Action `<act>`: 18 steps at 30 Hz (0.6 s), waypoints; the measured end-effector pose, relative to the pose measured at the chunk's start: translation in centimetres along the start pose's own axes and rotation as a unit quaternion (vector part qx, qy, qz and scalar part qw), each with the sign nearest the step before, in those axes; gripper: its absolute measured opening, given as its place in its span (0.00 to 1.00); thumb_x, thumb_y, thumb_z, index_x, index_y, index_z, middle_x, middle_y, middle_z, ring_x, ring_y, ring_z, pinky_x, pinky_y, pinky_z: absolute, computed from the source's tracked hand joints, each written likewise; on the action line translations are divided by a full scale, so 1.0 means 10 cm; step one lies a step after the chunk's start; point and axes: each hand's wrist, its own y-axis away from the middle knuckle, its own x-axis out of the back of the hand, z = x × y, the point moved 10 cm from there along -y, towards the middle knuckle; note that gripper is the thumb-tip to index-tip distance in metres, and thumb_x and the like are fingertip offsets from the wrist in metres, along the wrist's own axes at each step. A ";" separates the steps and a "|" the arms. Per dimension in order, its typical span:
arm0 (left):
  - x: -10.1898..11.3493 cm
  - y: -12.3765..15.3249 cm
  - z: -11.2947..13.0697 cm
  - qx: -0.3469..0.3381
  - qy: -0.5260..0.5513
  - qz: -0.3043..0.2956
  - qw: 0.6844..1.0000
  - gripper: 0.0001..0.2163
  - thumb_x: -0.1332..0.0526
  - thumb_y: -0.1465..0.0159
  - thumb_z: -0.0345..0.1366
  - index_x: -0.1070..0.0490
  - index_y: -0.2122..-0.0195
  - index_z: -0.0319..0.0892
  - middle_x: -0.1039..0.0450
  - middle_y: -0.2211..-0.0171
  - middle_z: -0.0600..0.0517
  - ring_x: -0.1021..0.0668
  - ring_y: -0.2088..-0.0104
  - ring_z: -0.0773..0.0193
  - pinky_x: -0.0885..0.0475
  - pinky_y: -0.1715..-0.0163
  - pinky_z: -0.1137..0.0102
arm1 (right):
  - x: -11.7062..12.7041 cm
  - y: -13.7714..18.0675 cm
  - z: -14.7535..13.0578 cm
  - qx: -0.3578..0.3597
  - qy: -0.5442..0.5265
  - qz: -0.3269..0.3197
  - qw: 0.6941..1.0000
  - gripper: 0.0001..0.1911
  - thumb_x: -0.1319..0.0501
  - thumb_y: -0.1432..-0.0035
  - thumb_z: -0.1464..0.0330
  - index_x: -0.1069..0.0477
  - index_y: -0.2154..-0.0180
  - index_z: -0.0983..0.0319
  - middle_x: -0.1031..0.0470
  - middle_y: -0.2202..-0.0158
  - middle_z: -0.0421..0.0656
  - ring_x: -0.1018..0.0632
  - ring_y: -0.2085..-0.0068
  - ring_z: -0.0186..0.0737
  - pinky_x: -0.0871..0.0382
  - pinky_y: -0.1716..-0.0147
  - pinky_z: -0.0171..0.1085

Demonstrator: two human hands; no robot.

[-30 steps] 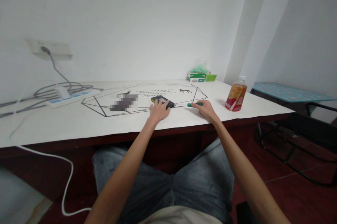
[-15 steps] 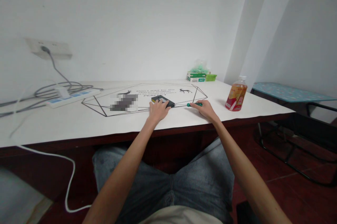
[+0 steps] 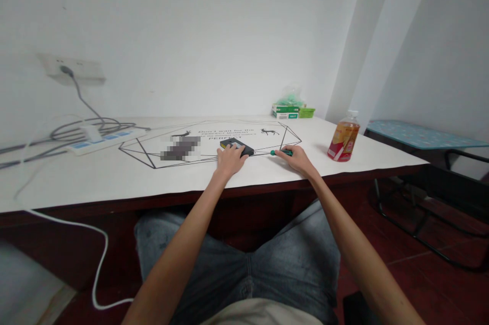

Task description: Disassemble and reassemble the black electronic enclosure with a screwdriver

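Hands apart, both over the near part of the table (image 3: 126, 187). The left hand (image 3: 231, 160) is laid over a flat black box (image 3: 245, 149) with a yellow label patch, fingers spread on its top; whether it is clamped or merely pressed cannot be told. By the right hand (image 3: 301, 160), a slim green-and-dark screwdriver-like tool (image 3: 286, 152) is gripped between thumb and fingers.

Progress, as judged: the box is steadied and the tool lined up with its right end. Contact of the tip is not made out, the shaft being lost against printed lines. The box appears whole; whether anything has been loosened or tightened, and how much is left, cannot be told.

Pose: both forearms are stretched forward over the near edge, the right one slanted inward, its hand turned toward the box.

Farther out: a clear plastic bottle of amber drink (image 3: 343, 140) is stood toward the right corner; green-and-white cartons (image 3: 286, 112) are stacked near the far right corner; a white-and-blue power strip (image 3: 105, 141) is placed leftward.
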 end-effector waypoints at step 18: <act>-0.05 0.00 -0.05 0.017 0.010 0.003 1.000 0.21 0.49 0.27 0.47 0.31 0.37 0.49 0.31 0.36 0.42 0.32 0.37 0.43 0.36 0.42 0.44 | -0.08 0.32 -0.49 0.132 0.203 0.086 0.966 0.21 0.44 0.34 0.51 0.23 0.60 0.61 0.19 0.70 0.47 0.21 0.70 0.42 0.39 0.68 0.36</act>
